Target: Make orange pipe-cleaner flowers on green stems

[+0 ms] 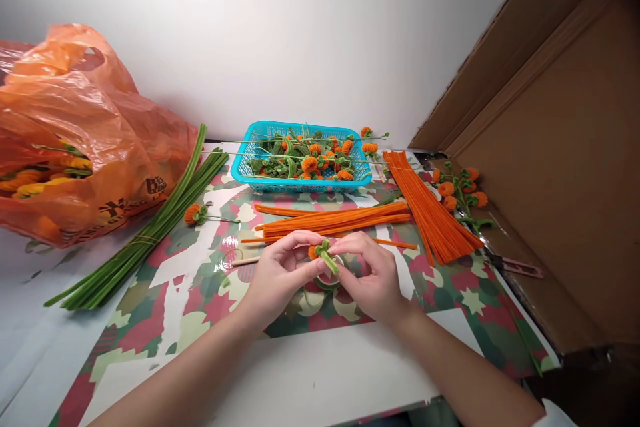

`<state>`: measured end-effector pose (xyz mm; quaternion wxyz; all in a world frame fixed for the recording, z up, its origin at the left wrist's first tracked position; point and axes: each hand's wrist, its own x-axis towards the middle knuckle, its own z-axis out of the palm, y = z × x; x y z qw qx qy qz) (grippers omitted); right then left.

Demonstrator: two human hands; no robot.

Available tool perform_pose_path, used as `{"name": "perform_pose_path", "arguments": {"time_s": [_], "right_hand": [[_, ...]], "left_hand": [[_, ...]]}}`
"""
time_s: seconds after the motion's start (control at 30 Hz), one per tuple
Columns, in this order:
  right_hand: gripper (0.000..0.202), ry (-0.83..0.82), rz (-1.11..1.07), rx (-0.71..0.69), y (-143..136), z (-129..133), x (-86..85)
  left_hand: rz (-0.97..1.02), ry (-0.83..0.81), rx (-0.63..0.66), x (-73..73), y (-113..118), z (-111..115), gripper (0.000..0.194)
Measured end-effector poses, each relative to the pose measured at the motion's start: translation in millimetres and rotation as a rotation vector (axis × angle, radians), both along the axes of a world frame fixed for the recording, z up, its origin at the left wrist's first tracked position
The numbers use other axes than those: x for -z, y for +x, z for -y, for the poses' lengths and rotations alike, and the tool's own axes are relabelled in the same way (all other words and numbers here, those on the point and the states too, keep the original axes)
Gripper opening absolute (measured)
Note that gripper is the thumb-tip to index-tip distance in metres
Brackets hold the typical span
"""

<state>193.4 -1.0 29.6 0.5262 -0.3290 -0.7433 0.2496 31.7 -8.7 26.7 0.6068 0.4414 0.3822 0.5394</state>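
Note:
Between my two hands is a small pipe-cleaner flower [326, 257], with an orange head on its left side and green fuzzy pieces around its base. My left hand [287, 265] pinches it from the left, thumb and forefinger closed. From the other side, the fingertips of my right hand [373, 273] close on the green part. A round ring-shaped item, perhaps a tape roll, lies partly hidden beneath the fingers. Just beyond the hands, orange pipe cleaners [335, 219] lie in a loose bundle. A thin wooden stick [246, 261] rests near my left fingers.
A blue basket [301, 185] holds green pieces and orange flowers. Green pipe cleaners [145, 240] and an orange plastic bag [110, 133] are on the left. One finished flower [192, 214] lies nearby. More orange pipe cleaners [433, 210], a pink-handled cutter [520, 267] and cardboard [555, 147] are right.

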Motion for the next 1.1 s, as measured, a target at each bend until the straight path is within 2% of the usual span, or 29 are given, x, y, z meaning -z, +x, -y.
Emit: {"name": "perform_pose_path", "arguments": {"time_s": [0.13, 0.47, 0.63, 0.8, 1.1], "right_hand": [[0.021, 0.092, 0.007, 0.036, 0.3, -1.3, -1.3], [0.022, 0.129, -0.014, 0.07, -0.3, -1.3, -2.0], [0.019, 0.041, -0.025, 0.086, -0.7, -0.8, -1.3], [0.008, -0.127, -0.031, 0.017, 4.9, -4.6, -4.2], [0.008, -0.063, 0.08, 0.001, 6.6, -7.4, -4.4]], "left_hand": [[-0.008, 0.002, 0.032, 0.5, -1.2, 1.1, 0.018], [-0.139, 0.139, -0.028, 0.1, -3.3, 0.8, 0.021], [-0.203, 0.212, -0.032, -3.8, -4.2, 0.0, 0.02], [-0.212, 0.122, -0.045, -6.0, -3.8, 1.5, 0.019], [-0.241, 0.12, -0.009, -4.3, 0.1, 2.3, 0.011]]}}
